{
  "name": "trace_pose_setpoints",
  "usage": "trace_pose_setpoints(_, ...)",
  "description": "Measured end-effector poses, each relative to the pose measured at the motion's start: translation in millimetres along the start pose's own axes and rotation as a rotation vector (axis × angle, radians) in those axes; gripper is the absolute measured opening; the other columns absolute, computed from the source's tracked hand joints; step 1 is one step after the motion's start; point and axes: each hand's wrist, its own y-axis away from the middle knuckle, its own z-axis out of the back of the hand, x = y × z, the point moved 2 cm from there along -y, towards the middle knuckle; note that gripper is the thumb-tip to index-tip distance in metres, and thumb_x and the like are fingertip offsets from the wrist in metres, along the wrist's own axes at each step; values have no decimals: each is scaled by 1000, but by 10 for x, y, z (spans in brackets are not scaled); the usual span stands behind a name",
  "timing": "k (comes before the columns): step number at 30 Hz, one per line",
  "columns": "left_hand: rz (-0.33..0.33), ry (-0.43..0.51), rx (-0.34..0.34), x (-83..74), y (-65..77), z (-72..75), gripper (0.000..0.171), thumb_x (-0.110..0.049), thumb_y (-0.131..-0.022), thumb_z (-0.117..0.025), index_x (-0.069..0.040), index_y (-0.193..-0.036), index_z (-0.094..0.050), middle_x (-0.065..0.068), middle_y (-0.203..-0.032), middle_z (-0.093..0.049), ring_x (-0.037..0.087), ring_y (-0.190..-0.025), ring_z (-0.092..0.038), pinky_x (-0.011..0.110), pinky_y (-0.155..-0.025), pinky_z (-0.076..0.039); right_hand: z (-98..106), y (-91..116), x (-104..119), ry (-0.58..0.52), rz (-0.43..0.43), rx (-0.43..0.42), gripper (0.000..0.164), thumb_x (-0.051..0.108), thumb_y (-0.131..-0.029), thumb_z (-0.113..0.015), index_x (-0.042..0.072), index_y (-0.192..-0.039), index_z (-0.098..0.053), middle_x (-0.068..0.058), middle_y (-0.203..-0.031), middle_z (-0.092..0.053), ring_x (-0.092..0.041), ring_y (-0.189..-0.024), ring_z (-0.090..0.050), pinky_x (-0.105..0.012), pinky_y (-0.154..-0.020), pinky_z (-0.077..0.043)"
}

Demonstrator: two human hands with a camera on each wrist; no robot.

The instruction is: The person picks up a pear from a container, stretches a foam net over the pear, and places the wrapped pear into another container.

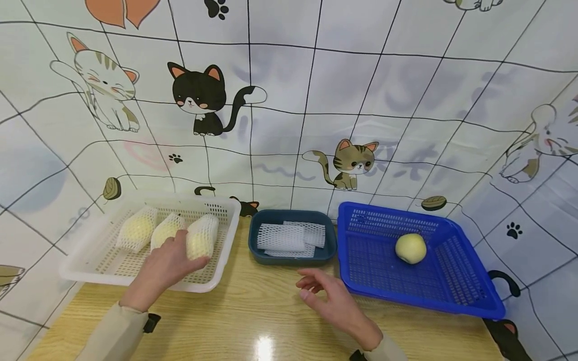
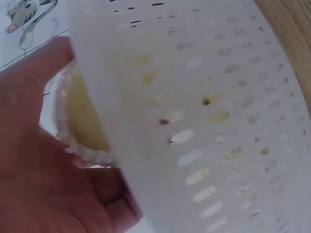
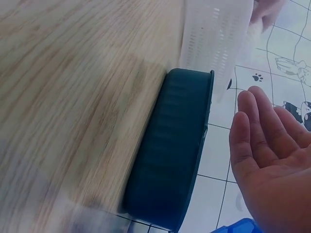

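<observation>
My left hand (image 1: 168, 264) reaches into the white basket (image 1: 105, 276) and grips a pale yellow fruit in a white foam net (image 1: 203, 233), thumb on the near side. The left wrist view shows the netted fruit (image 2: 82, 116) partly hidden behind the basket wall. Two more netted fruits, one on the far left (image 1: 137, 229) and one in the middle (image 1: 167, 229), lie beside it. Before the dark teal box (image 1: 293, 261), my right hand (image 1: 336, 303) hangs above the table with loosely bent fingers, holding nothing. Folded white foam nets (image 1: 282, 238) lie in that box.
A blue basket (image 1: 379, 273) stands on the right, holding one bare pale yellow fruit (image 1: 411, 248). All containers sit on a wooden table (image 1: 235, 321) against a cat-patterned wall cover (image 1: 280, 100). The teal box stands between the two baskets.
</observation>
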Motion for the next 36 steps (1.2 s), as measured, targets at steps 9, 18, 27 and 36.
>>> trace_pose_setpoints(9,-4,-21,164,47,-49,-123,98,-52,-80,-83,22,-130,-41,22,-88,-63,30,-73,-62,48,-61,-53,23,33,-13,28,-58,18,30,20,-104,-63,13,-133,-66,-4,-110,-75,-8,-97,-68,-31,-82,-58)
trace_pose_setpoints(18,-110,13,289,138,-46,-108,101,-59,-96,-65,26,-142,-36,44,-136,-51,58,-122,-55,66,-99,-46,125,73,3,65,-56,-13,28,17,-103,-63,11,-131,-67,0,-109,-75,-8,-97,-67,-31,-81,-58)
trace_pose_setpoints(27,-42,-28,104,123,-30,-32,95,-69,-102,-42,13,-149,-41,40,-138,-52,59,-120,-55,69,-90,-47,409,195,157,87,-44,-70,28,13,-105,-61,12,-132,-66,0,-113,-74,-8,-98,-68,-30,-80,-58)
trace_pose_setpoints(36,-407,-65,-607,-523,92,-52,44,-21,-88,-80,4,-121,-67,33,-139,-52,53,-121,-55,66,-83,-51,1093,283,266,231,-186,-197,29,21,-108,-58,17,-136,-64,5,-119,-73,-7,-105,-67,-29,-83,-56)
